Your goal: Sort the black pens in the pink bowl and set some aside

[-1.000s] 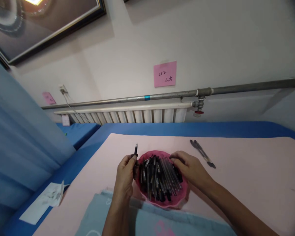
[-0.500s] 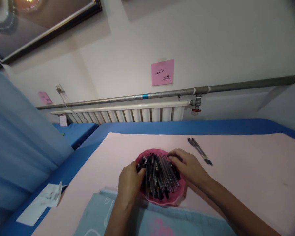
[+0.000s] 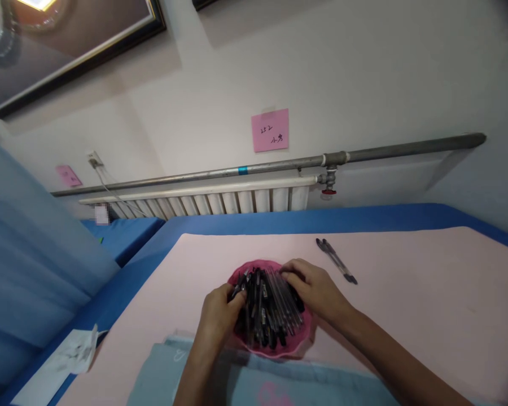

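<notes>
A round pink basket (image 3: 275, 353) with a wavy rim holds many black-capped pens (image 3: 265, 307), several of them with clear barrels. My left hand (image 3: 220, 316) is at the basket's left side, thumb and fingers closed round the ends of dark pens there. At the upper right rim, my right hand (image 3: 315, 285) has its thumb and forefinger curled together over the pen ends; the fingertips are partly hidden. To the right of the basket, two clear pens with black ends (image 3: 336, 260) lie side by side on the pink sheet (image 3: 406, 304).
A light blue cloth (image 3: 313, 383) lies in front of the basket. White papers (image 3: 59, 361) rest at the left edge of the blue table (image 3: 186, 223). Blue curtain (image 3: 34, 270) hangs at left. Behind are a radiator (image 3: 237, 200), a pipe (image 3: 376, 153) and a pink note (image 3: 271, 131).
The view has shifted slightly, so the whole scene sits a little further left. Dark pen ends at my left fingers have shifted slightly; my right hand stays at the upper right rim.
</notes>
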Motion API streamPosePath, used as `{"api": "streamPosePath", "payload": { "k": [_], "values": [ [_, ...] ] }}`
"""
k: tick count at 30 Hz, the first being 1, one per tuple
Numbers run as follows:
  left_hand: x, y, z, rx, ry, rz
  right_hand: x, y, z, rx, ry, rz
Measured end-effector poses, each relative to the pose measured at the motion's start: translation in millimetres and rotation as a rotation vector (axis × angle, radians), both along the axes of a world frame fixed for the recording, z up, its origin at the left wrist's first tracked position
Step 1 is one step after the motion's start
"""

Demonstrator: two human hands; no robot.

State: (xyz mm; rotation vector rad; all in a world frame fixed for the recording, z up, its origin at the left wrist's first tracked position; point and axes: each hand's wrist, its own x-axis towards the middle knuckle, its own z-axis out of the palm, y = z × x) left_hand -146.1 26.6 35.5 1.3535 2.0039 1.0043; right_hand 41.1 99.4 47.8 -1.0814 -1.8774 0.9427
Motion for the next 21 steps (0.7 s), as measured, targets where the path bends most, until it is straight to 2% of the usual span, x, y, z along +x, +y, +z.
{"api": "streamPosePath", "payload": {
  "k": [4, 7, 14, 18, 21],
  "values": [
    [12.2, -2.7, 5.7, 0.037, -0.453, -0.137, -10.2, -12.8, 1.6, -0.346, 0.230, 0.155],
    [21.9, -3.4, 6.6, 0.019, -0.631, -0.209, -17.5, -20.3, -1.1, -0.545, 0.328, 0.198],
    [28.4, -3.4, 6.3, -0.039, -0.753, -0.224, -19.6, -22.3, -2.9, -0.654, 0.451, 0.227],
    [31.4, -4.1, 6.9, 0.007, -0.745, -0.187, -14.4, -13.1, -2.5, -0.704, 0.688, 0.109],
    [34.5, -3.8, 5.6, 0.028, -0.737, -0.171, -9.0, -2.5, -2.2, -0.678, 0.842, 0.004]
  ]
}}
